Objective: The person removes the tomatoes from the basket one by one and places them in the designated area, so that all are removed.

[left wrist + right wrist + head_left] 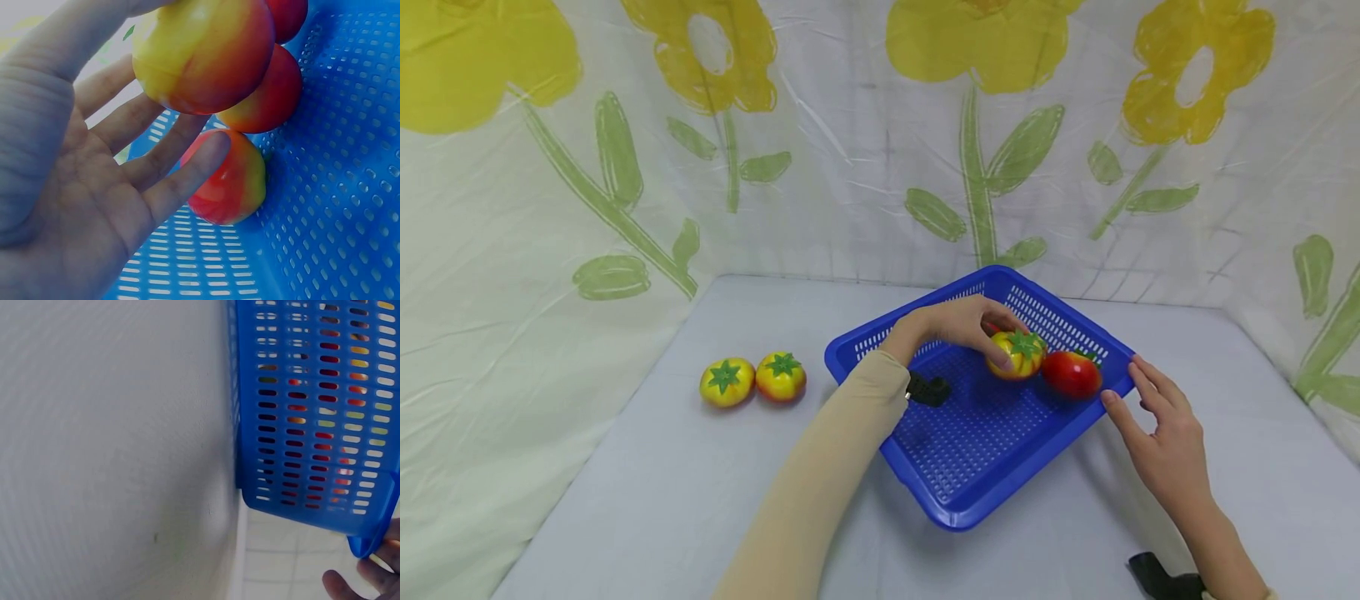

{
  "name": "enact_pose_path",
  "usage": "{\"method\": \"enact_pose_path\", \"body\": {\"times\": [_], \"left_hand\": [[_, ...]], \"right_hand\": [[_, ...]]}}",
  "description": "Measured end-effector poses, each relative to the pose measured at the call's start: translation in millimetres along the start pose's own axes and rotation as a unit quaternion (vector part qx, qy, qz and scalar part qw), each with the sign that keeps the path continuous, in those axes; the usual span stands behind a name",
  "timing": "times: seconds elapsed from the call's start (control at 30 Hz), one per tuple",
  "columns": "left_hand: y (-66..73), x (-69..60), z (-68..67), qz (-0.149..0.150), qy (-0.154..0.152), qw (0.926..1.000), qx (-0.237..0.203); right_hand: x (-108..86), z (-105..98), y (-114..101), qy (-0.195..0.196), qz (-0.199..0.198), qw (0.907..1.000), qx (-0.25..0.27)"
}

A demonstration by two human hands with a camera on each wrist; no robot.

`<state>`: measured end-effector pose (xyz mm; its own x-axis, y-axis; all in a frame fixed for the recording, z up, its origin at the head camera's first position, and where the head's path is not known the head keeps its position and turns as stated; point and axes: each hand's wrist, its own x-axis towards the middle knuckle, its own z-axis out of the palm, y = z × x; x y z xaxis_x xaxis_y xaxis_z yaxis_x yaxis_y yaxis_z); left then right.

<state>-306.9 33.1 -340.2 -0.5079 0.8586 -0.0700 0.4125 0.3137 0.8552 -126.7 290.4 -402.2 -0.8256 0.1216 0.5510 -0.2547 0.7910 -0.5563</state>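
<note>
Left hand (pixel 961 321): stretched over the basket's left side, thumb and fingers clamped on a yellow fruit, probably gripped from opposite sides because smooth and round.
Yellow fruit (pixel 1020 360): inside the basket, leafy top up and uncovered; impossible to tell whether lifted or touching the mesh.
Red fruit (pixel 1071 375): just beside, near the right corner, probably hemmed in there by the wall; further red fruits behind the left hand, mostly hidden.
Blue basket (pixel 955 517): set cornerwise, open side up, deep enough to check rolling.
Right hand (pixel 1172 446): thumb and fingers apart, touching the rim at the right corner, likely to steady against nudges.
Loose pair (pixel 727 383): left of the basket, side by side, leafy tops up, perhaps stable on flat undersides.
Table (pixel 640 492): beneath basket and pair alike.
</note>
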Motion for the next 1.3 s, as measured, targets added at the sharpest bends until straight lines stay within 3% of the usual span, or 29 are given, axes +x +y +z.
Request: {"method": "enact_pose_path", "body": {"times": [0.4, 0.87, 1.13, 1.3], "left_hand": [[0.1, 0.4, -0.9, 0.014, 0.022, 0.9993, 0.025], [3.8, -1.7, -5.1, 0.028, 0.016, 0.9994, -0.014], [17.1, -11.2, -10.3, 0.048, 0.017, 0.9987, -0.001], [26.2, -24.1, -13.2, 0.039, 0.007, 0.9985, 0.037]], "right_hand": [[-0.8, 0, 2, -0.003, 0.003, 1.0, 0.001], [-0.9, -2, 0, -0.002, -0.001, 1.0, -0.001], [0.7, -2, 2, -0.004, -0.009, 0.9999, 0.0], [-1.4, -2, 4, -0.008, -0.006, 0.9999, 0.002]]}}
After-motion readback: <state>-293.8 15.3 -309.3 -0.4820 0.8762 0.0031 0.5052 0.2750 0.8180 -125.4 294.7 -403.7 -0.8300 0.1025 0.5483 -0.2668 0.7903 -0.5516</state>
